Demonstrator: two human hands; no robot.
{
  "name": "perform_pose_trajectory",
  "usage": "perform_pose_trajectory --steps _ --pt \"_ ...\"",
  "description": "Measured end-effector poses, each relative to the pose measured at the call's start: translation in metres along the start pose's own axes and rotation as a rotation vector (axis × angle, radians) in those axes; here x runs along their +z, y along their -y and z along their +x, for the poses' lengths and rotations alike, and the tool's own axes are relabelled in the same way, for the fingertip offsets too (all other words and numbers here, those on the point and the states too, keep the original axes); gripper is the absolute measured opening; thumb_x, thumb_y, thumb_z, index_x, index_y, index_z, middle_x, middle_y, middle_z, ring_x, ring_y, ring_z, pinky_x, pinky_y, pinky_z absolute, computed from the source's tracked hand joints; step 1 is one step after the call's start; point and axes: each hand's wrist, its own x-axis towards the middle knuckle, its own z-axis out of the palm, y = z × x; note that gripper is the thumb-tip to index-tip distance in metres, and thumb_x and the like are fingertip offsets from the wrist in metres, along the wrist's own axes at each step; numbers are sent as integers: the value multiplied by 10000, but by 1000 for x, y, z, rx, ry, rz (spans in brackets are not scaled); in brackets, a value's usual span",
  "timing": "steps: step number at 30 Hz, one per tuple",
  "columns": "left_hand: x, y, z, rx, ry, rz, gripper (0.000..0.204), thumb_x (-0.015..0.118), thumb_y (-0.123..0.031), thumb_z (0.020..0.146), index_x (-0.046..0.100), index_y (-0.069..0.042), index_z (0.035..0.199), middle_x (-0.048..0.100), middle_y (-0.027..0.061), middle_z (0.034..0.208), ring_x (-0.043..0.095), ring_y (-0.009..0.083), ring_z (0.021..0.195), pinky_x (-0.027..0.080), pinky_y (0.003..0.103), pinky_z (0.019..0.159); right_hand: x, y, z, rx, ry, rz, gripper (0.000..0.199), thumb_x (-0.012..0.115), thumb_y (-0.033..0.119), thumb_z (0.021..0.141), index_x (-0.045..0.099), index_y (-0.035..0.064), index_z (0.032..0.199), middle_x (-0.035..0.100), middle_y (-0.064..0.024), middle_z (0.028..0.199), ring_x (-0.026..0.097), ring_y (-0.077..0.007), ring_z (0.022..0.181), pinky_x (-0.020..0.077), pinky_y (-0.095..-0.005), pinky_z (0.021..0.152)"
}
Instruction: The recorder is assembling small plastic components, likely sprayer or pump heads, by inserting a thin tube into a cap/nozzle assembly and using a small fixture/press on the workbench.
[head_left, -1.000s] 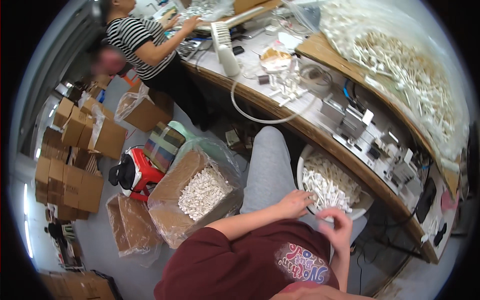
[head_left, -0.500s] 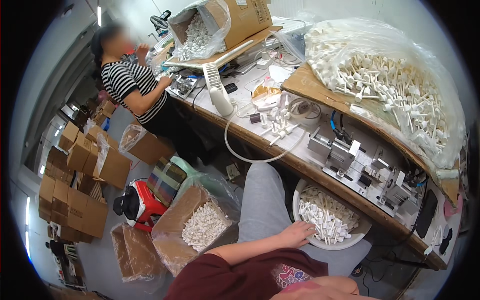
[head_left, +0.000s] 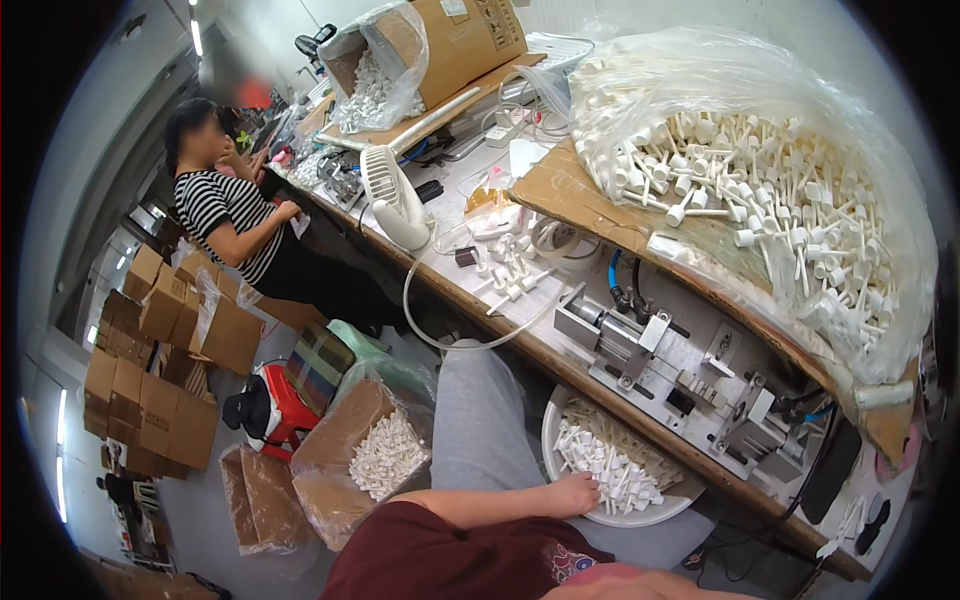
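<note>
My left hand (head_left: pixel 575 494) lies at the near rim of a white bowl (head_left: pixel 549 437) that sits on my lap, its fingers touching the pile of small white plastic parts (head_left: pixel 612 466) inside. Whether the fingers hold any part is hidden. My forearm reaches across my maroon shirt (head_left: pixel 430 555) from the left. My right hand is out of the picture. Just beyond the bowl, a metal press-like fixture (head_left: pixel 680 365) with blue hoses stands on the bench edge.
A large clear bag of white stemmed parts (head_left: pixel 780 190) fills the bench's right side. A small white fan (head_left: pixel 393 200) and a loose hose lie further left. On the floor stand an open carton of white parts (head_left: pixel 385 455), a red stool (head_left: pixel 275 405) and stacked cartons (head_left: pixel 150 370). A person in a striped shirt (head_left: pixel 225 210) sits at the far end.
The view has tilted up toward the bench. My right hand, raised over the bowl a second ago, has dropped out of sight. My left hand stays at the bowl's rim.
</note>
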Motion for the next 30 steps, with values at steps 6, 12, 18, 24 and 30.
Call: perform_pose_trajectory --steps 6,12,18,24,30 --pt "40 8 5 49 80 -99 160 615 -249 736 613 -123 637 615 40 717 623 240 762 463 385 728 0 3 0 -18 17 30 593 811 429 800 681 -90 1055 698 -225 1005 675 -349 904 518 -431 811" --pt "42 14 -2 56 87 -64 146 659 -249 656 643 -104 651 643 70 720 655 274 756 490 413 722 22 -17 3 -78 18 22 610 803 450 813 677 -90 1067 695 -224 1014 672 -351 912 515 -433 817" --pt "21 10 -8 -1 98 -221 139 710 -183 555 651 -67 605 653 141 700 660 355 724 544 453 690 52 -49 -22 -196 -245 -55 613 807 460 815 676 -85 1063 693 -199 975 663 -343 889 509 -433 807" --pt "15 6 -28 5 -26 -198 114 647 -183 663 651 -70 664 635 127 688 662 320 708 539 451 688 77 -75 -56 -141 -764 -185 519 786 378 800 628 -52 1044 684 -177 923 634 -276 865 474 -362 790" --pt "-33 9 -30 -63 47 -307 162 643 -232 743 692 -91 805 659 75 785 664 268 805 492 401 783 60 -92 -55 94 -906 -250 392 735 204 809 609 -14 1111 652 -114 977 627 -185 932 456 -310 840"
